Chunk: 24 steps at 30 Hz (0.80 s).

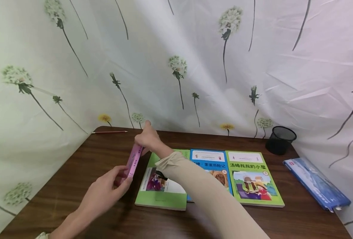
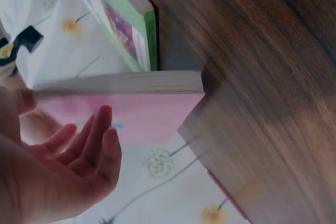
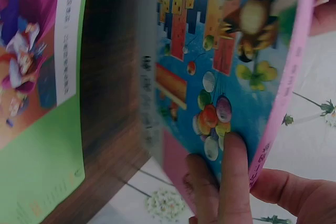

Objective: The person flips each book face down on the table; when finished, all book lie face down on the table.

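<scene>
A pink book (image 1: 135,160) stands on edge over the left part of the table, its spine facing up in the head view. My right hand (image 1: 149,136) grips its far end, with fingers against the picture cover with balloons (image 3: 210,114) and the thumb on the other side. Around the near end is my left hand (image 1: 103,187), thumb and fingers on either side. In the left wrist view, its fingers (image 2: 97,140) bend loosely beside the pink cover (image 2: 152,111). Just right of the pink book lies a green book (image 1: 164,200), partly under my right forearm.
A blue book (image 1: 207,157) and another green book (image 1: 254,181) continue the row to the right. Beyond are a black mesh pen cup (image 1: 279,142) and a blue packet (image 1: 317,184). A red pencil (image 1: 110,132) lies near the back edge, before a dandelion-print curtain (image 1: 152,83).
</scene>
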### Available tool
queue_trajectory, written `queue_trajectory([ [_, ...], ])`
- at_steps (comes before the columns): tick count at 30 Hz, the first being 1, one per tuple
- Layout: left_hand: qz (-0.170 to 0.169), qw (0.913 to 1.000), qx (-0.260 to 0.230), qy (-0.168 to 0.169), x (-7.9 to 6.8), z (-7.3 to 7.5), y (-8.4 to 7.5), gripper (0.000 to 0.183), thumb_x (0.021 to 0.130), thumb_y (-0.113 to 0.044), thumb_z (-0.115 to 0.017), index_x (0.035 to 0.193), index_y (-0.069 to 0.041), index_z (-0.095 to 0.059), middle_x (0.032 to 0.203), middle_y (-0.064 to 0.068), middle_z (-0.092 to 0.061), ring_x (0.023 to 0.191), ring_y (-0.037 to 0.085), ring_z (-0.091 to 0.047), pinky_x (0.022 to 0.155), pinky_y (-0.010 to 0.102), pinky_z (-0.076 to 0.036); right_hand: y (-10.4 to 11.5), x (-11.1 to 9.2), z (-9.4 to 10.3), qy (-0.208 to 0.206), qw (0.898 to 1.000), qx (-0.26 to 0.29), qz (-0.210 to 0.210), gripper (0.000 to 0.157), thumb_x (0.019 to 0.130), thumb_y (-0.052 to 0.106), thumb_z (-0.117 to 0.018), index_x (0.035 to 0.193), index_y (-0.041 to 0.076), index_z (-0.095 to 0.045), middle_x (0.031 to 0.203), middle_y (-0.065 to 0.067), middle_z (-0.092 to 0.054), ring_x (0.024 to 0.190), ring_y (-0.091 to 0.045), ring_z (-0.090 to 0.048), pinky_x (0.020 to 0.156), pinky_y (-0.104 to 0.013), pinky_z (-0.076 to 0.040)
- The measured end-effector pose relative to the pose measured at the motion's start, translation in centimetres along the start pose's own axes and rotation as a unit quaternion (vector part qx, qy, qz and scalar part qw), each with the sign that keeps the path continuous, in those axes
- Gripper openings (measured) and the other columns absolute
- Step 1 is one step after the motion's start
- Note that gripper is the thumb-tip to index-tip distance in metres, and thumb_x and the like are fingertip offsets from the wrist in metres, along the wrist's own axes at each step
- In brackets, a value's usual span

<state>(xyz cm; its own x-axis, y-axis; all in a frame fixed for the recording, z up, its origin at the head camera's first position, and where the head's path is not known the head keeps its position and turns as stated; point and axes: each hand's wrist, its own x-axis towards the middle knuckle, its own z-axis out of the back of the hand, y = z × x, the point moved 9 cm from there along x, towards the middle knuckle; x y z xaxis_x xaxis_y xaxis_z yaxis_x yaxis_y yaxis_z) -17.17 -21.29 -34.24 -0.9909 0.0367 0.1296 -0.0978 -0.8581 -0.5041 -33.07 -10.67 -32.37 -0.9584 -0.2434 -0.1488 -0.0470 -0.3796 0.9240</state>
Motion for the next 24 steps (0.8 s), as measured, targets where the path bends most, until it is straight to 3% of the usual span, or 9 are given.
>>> queue_trajectory([
  [3,0.03,0.9985,-0.033,0.033,0.5,-0.5,1.5,0.058,0.099,-0.058,-0.051,0.136,-0.014,-0.056,0.113,0.002,-0.071,0.096,0.014,-0.066,0.072,0.031,-0.052,0.3,0.0,0.5,0.004,1.0,0.008,0.009,0.086,0.089,-0.006,-0.056,0.16,0.019,-0.016,0.119,-0.028,-0.057,0.054,-0.031,-0.065,0.052,-0.044,-0.06],
  [9,0.093,0.9881,-0.078,0.095,1.0,-1.9,5.3,0.062,0.103,-0.052,-0.046,0.142,-0.004,-0.049,0.116,0.012,-0.068,0.102,0.022,-0.066,0.074,0.033,-0.051,0.2,-0.1,1.0,0.012,0.999,0.049,0.008,0.088,0.09,-0.009,-0.053,0.161,0.022,-0.013,0.134,-0.032,-0.049,0.06,-0.033,-0.066,0.052,-0.044,-0.06],
  [13,0.124,0.9745,-0.139,0.125,1.4,-3.2,6.8,0.067,0.105,-0.048,-0.044,0.147,0.003,-0.038,0.127,0.026,-0.063,0.105,0.028,-0.068,0.074,0.035,-0.055,-0.1,-0.1,1.4,0.011,0.997,0.071,-0.002,0.091,0.088,-0.012,-0.053,0.162,0.023,-0.012,0.142,-0.033,-0.043,0.066,-0.035,-0.067,0.052,-0.044,-0.06],
  [16,0.149,0.953,-0.211,0.158,1.5,-4.2,7.6,0.071,0.106,-0.049,-0.04,0.15,0.006,-0.03,0.133,0.032,-0.056,0.108,0.031,-0.067,0.078,0.038,-0.058,0.0,0.0,1.6,0.005,0.996,0.086,-0.006,0.092,0.086,-0.014,-0.053,0.161,0.022,-0.014,0.144,-0.032,-0.042,0.066,-0.036,-0.067,0.052,-0.044,-0.06],
  [20,0.173,0.9169,-0.3,0.198,1.2,-4.9,8.2,0.074,0.106,-0.05,-0.036,0.15,0.009,-0.025,0.126,0.025,-0.059,0.106,0.029,-0.069,0.08,0.039,-0.059,0.4,0.3,1.6,0.007,0.995,0.1,0.002,0.092,0.084,-0.013,-0.054,0.161,0.021,-0.016,0.143,-0.031,-0.043,0.064,-0.034,-0.066,0.052,-0.044,-0.06],
  [24,0.18,0.8976,-0.342,0.213,1.0,-4.9,8.7,0.072,0.107,-0.045,-0.037,0.15,0.011,-0.024,0.114,0.012,-0.066,0.098,0.023,-0.072,0.078,0.036,-0.059,0.2,0.5,1.6,0.01,0.995,0.103,0.003,0.093,0.085,-0.012,-0.055,0.161,0.022,-0.015,0.145,-0.031,-0.041,0.061,-0.034,-0.066,0.052,-0.045,-0.06],
])
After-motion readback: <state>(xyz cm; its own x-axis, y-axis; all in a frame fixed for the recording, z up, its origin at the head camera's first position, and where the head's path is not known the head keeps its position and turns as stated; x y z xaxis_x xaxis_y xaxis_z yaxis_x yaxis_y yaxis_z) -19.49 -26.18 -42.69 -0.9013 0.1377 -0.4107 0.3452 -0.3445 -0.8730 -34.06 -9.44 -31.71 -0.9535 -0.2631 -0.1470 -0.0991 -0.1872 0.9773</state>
